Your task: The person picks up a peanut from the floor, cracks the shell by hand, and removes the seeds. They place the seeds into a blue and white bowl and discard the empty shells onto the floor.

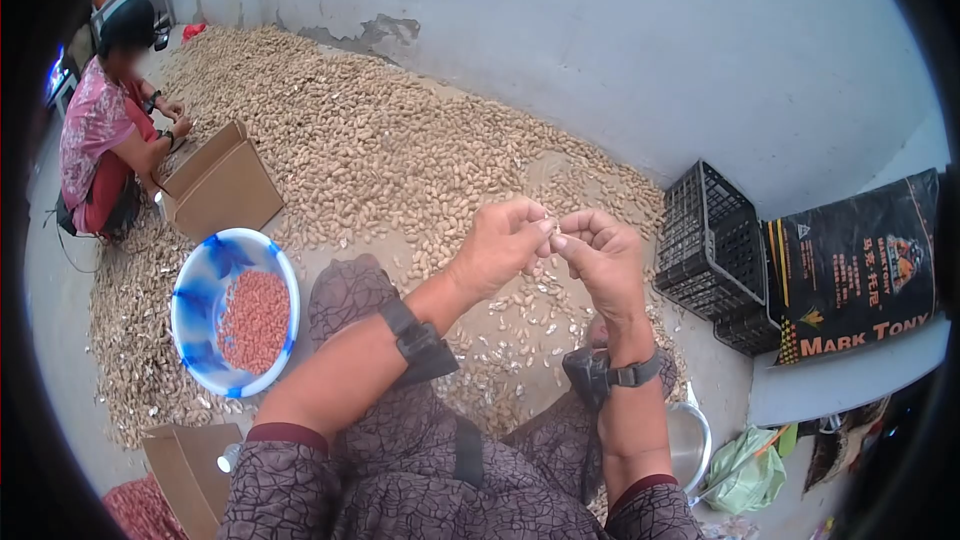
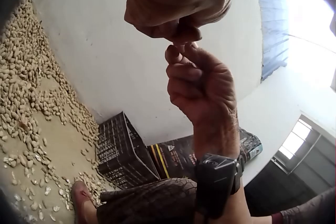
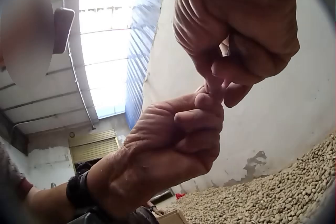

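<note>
Fingertip to fingertip, my two hands meet above the floor between my knees. My left hand point(image 1: 492, 252) pinches a small pale peanut point(image 1: 553, 226), mostly hidden behind the fingers. From the other side my right hand point(image 1: 607, 265) pinches at the same peanut with thumb and forefinger. Both wrist views show the left hand point(image 2: 181, 1) and right hand point(image 2: 202, 85) with fingers curled and tips together. Below and beyond them spreads a big heap of unshelled peanuts point(image 1: 390, 145). To the left, a blue-and-white basin point(image 1: 183, 315) holds reddish shelled kernels point(image 1: 255, 325).
Another person point(image 1: 105, 140) squats at the far left by a cardboard box point(image 1: 225, 190). Black plastic crates point(image 1: 710, 240) and a printed black sack point(image 1: 860, 270) stand at right by the wall. A metal bowl point(image 1: 690, 445) and a green bag point(image 1: 748, 470) lie near my right knee.
</note>
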`<state>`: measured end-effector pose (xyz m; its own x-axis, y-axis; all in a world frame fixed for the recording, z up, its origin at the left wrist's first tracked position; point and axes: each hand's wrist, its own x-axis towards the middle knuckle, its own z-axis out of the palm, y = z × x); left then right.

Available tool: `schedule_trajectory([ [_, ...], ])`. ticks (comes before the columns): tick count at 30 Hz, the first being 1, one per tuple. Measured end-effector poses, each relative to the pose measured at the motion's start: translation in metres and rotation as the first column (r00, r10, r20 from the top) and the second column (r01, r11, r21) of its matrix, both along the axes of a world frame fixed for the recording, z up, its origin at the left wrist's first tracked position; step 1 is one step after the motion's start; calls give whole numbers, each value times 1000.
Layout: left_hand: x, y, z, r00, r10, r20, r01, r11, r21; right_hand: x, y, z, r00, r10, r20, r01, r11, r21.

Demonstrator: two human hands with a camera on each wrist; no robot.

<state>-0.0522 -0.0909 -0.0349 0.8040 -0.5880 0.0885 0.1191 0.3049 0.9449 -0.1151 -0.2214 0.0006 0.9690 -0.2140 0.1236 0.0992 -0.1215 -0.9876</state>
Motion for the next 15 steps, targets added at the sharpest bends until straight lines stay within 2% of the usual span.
schedule_trajectory([
  [2,-1,2,4,995,42,92,-48,997,63,-1,0,1,999,20,-33,-21,999,-35],
  [3,-2,3,6,995,38,89,-44,997,65,-2,-2,0,999,40,-33,-42,996,-82],
  [5,-2,6,9,981,19,192,-44,991,127,-2,-6,-1,998,56,-37,-60,990,-126],
  [10,1,9,11,971,-30,239,-17,981,192,-3,-4,3,986,148,-75,-155,983,-94],
  [13,2,10,13,962,-75,261,20,978,205,-2,-6,5,986,132,-106,-148,974,-170],
  [15,2,11,13,962,-99,253,49,979,200,-2,-5,4,988,105,-111,-122,980,-159],
])
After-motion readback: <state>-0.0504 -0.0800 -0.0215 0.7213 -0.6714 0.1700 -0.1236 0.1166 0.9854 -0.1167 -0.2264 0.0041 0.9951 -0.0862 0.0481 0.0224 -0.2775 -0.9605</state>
